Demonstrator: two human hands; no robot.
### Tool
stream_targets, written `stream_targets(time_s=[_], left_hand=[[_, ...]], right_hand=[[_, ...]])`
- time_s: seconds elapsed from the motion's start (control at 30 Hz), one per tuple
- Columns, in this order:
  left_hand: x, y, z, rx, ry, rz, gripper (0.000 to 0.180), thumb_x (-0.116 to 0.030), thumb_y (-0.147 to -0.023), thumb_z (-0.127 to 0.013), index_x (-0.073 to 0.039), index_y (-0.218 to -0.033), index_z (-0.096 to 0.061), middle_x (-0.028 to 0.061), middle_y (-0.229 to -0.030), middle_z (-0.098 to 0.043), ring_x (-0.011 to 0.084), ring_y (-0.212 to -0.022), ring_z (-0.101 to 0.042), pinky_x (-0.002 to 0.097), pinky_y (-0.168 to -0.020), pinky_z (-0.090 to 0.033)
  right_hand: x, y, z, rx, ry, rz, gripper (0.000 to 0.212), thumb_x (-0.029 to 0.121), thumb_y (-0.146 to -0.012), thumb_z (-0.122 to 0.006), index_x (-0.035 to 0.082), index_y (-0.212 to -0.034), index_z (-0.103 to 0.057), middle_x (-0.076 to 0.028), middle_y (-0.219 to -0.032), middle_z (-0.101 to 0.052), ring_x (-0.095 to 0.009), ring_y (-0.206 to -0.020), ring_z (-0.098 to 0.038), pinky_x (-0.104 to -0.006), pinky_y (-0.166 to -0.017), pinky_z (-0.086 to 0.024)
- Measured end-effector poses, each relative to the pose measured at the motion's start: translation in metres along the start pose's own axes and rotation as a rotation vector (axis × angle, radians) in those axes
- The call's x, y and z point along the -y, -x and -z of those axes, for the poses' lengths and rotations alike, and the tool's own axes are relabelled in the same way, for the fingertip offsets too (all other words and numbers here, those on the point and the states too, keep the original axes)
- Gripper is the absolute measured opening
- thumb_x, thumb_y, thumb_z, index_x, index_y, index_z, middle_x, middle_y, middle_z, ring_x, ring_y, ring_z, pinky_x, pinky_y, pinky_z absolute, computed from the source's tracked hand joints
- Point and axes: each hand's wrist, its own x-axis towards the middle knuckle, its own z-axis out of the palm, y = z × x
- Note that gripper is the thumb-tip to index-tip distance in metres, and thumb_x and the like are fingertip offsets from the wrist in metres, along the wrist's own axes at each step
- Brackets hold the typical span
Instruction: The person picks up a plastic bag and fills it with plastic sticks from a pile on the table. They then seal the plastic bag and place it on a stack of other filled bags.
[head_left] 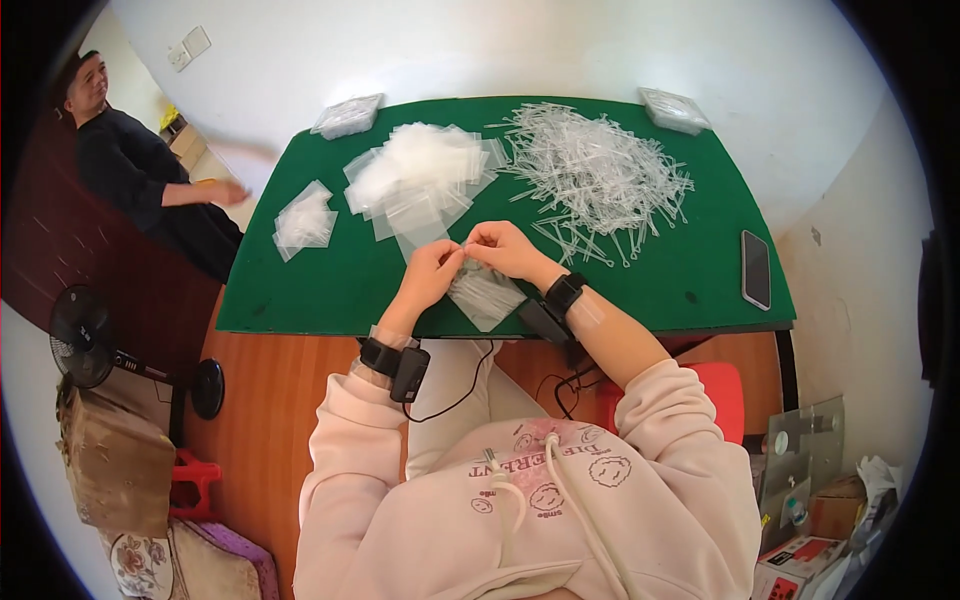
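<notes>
At the front middle of the green table (350, 290), my left hand (430, 272) and my right hand (507, 250) meet with fingertips pinched on the upper edge of a clear plastic bag (487, 302). Thin, clear sticks fill this bag, which hangs toward the table's front edge. Beyond my right hand spreads a large heap of clear plastic sticks (600, 170), some with small looped ends. A pile of flat, clear bags (420, 170) lies beyond my left hand. Farther left is a smaller group of clear bags (305, 222); their contents are hard to make out.
Filled clear packs sit at the back left (348, 116) and back right (674, 111) corners. A phone (756, 270) lies near the right edge. Left of the table stand a person in dark clothes (130, 170) and a black fan (85, 335). A red stool (722, 390) is below right.
</notes>
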Motion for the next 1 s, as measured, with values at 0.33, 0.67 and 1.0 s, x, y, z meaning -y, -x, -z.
stream_targets(time_s=[0.33,0.67,1.0], left_hand=[[-0.009,0.000,0.022,-0.005,-0.057,0.037,0.019,-0.017,-0.084,-0.056,0.000,-0.079,-0.060,-0.0001,-0.061,-0.054,0.0064,-0.054,-0.049,0.0218,-0.050,-0.039],[-0.022,0.008,0.011,-0.147,-0.576,-0.333,0.012,-0.014,-0.077,-0.057,-0.003,-0.073,-0.058,0.0121,-0.074,-0.057,0.0313,-0.069,-0.056,0.0397,-0.057,-0.045],[-0.030,0.005,0.004,-0.190,-0.605,-0.360,0.010,-0.013,-0.078,-0.057,-0.004,-0.073,-0.057,0.0109,-0.073,-0.056,0.0315,-0.068,-0.056,0.0404,-0.057,-0.045]], right_hand=[[0.002,-0.003,0.018,-0.155,0.058,0.015,0.012,0.013,-0.081,-0.060,0.002,-0.077,-0.058,0.002,-0.061,-0.053,-0.004,-0.050,-0.047,-0.0184,-0.046,-0.037],[0.028,0.003,0.000,-0.232,0.886,0.602,0.010,0.011,-0.070,-0.062,0.007,-0.079,-0.060,-0.004,-0.078,-0.056,-0.022,-0.082,-0.050,-0.0354,-0.072,-0.040],[0.029,0.005,0.001,-0.140,0.957,0.562,0.005,0.009,-0.069,-0.061,0.008,-0.074,-0.059,-0.003,-0.075,-0.056,-0.022,-0.080,-0.051,-0.0339,-0.074,-0.037]])
